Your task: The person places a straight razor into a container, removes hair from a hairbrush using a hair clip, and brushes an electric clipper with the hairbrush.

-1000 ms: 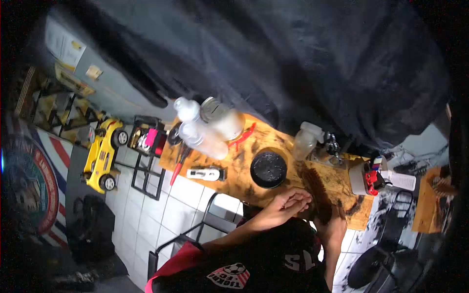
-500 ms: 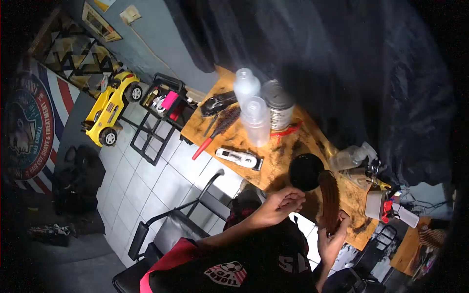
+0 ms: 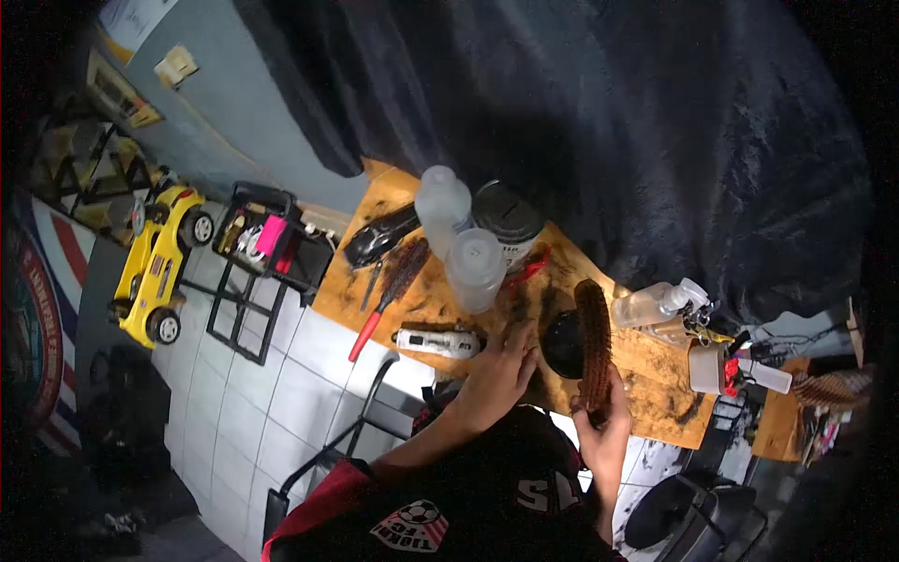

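Observation:
In my right hand I grip a long, curved brown brush by its lower end, bristles showing along its side. My left hand holds nothing visible; its fingers stretch forward over the wooden table, between a white hair clipper and a round black object. The brush partly covers that black object. Left of the clipper lies a round hairbrush with a red handle.
Two translucent bottles and a dark-lidded can stand at the back of the table. A clear spray bottle is on the right. Dark hair clippings are scattered on the wood. A yellow toy car and black-framed cart are at left.
My left hand has opened from curled fingers and reached forward over the table towards the clipper. My right hand still holds the brush, now more upright. The whole view has shifted.

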`<state>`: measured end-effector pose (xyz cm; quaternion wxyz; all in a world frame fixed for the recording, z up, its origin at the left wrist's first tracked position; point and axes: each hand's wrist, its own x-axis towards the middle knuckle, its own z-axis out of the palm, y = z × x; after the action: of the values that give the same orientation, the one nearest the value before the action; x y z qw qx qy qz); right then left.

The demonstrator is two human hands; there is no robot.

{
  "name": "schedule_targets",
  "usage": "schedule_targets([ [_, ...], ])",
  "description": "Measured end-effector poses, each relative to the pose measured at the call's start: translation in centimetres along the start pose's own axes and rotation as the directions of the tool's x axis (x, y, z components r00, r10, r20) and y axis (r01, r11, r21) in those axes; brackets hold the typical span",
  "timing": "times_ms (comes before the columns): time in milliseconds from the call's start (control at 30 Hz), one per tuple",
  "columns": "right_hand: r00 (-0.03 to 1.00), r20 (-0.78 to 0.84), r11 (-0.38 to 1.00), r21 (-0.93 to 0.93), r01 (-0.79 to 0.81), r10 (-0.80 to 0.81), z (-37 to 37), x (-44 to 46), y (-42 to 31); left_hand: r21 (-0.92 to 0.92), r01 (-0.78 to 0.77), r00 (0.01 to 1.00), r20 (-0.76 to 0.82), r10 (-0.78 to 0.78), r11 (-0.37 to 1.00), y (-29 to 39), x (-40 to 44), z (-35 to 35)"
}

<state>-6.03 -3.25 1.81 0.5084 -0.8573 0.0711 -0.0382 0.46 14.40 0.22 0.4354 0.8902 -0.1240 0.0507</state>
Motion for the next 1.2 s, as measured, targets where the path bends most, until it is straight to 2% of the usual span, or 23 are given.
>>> schedule_targets([
  [33, 1.0, -0.022, 1.0, 0.0, -0.009, 0.009, 0.3, 0.0, 0.0, 0.029, 0.027, 0.999, 0.024, -0.028, 0.999, -0.1, 0.4, -0.1],
  [100, 0.998, -0.011, 0.997, -0.057, -0.058, 0.057, 0.8, 0.0, -0.2, -0.037, 0.02, 0.993, 0.114, -0.015, 0.999, -1.3, 1.3, 0.3],
  [167, 0.996, -0.026, 0.996, 0.0, -0.086, 0.086, 1.3, 0.4, -1.9, 0.079, -0.052, 0.992, 0.115, 0.043, 0.996, -2.0, 2.3, 0.4],
  [200, 0.995, -0.024, 0.994, 0.056, -0.091, 0.092, 1.7, 0.4, -1.8, 0.18, -0.171, 0.982, 0.112, 0.152, 0.969, -2.3, 2.9, 0.4],
  [233, 0.995, -0.024, 0.989, 0.114, -0.097, 0.101, 2.0, 0.4, -1.8, 0.17, -0.188, 0.977, 0.131, 0.167, 0.967, -2.7, 3.4, 0.4],
  [300, 0.99, -0.064, 0.986, 0.112, -0.12, 0.128, 2.5, 0.2, -2.0, 0.328, -0.206, 0.976, 0.137, 0.17, 0.922, -3.2, 4.1, 0.8],
  [333, 0.987, -0.081, 0.986, 0.109, -0.126, 0.135, 2.7, 0.1, -2.1, 0.176, -0.062, 0.982, 0.189, 0.028, 0.982, -3.2, 4.4, 1.0],
  [433, 0.972, -0.132, 0.978, 0.111, -0.179, 0.193, 2.8, 0.1, -2.2, 0.249, -0.072, 0.965, 0.263, 0.004, 0.966, -2.7, 5.0, 0.7],
  [500, 0.958, -0.166, 0.969, 0.119, -0.215, 0.233, 2.8, 0.4, -2.5, 0.265, -0.147, 0.962, 0.261, 0.076, 0.953, -3.1, 5.1, 0.9],
  [567, 0.932, -0.206, 0.945, 0.2, -0.257, 0.297, 2.8, 0.7, -2.9, 0.233, -0.14, 0.926, 0.374, 0.044, 0.962, -3.1, 5.5, 0.7],
  [600, 0.935, -0.223, 0.956, 0.169, -0.241, 0.275, 2.8, 0.9, -3.1, 0.276, -0.1, 0.927, 0.375, -0.011, 0.956, -2.9, 5.5, 0.8],
  [633, 0.922, -0.21, 0.928, 0.258, -0.269, 0.326, 2.8, 1.0, -3.7, 0.288, -0.165, 0.931, 0.362, 0.052, 0.943, -3.6, 5.3, 1.2],
  [700, 0.926, -0.224, 0.939, 0.232, -0.254, 0.305, 2.8, 1.3, -4.1, 0.163, -0.183, 0.94, 0.317, 0.125, 0.969, -3.8, 5.4, 1.1],
  [733, 0.924, -0.211, 0.934, 0.233, -0.27, 0.319, 2.7, 1.4, -4.6, 0.206, -0.113, 0.915, 0.404, 0.021, 0.972, -2.9, 5.9, 0.2],
  [767, 0.921, -0.22, 0.934, 0.234, -0.27, 0.321, 2.7, 1.4, -4.4, 0.202, -0.12, 0.912, 0.409, 0.028, 0.972, -3.3, 6.0, 0.4],
  [833, 0.941, -0.259, 0.972, 0.146, -0.186, 0.219, 2.9, 1.5, -3.9, 0.133, -0.125, 0.91, 0.411, 0.06, 0.983, -4.6, 6.1, 0.9],
  [867, 0.926, -0.255, 0.952, 0.202, -0.229, 0.277, 2.8, 1.7, -4.6, 0.084, -0.141, 0.929, 0.357, 0.102, 0.986, -4.9, 6.1, 1.1],
  [1033, 0.901, -0.244, 0.907, 0.317, -0.276, 0.359, 2.9, 1.0, -3.9, 0.078, -0.12, 0.95, 0.298, 0.092, 0.99, -4.0, 5.9, 0.9],
  [1133, 0.922, -0.289, 0.948, 0.259, -0.184, 0.258, 2.9, 0.4, -3.2, 0.013, -0.16, 0.961, 0.229, 0.153, 0.987, -3.9, 5.6, 0.9],
  [1200, 0.92, -0.3, 0.951, 0.253, -0.178, 0.252, 2.9, -0.1, -3.2, -0.038, -0.149, 0.965, 0.21, 0.154, 0.988, -3.8, 5.2, 0.8],
])
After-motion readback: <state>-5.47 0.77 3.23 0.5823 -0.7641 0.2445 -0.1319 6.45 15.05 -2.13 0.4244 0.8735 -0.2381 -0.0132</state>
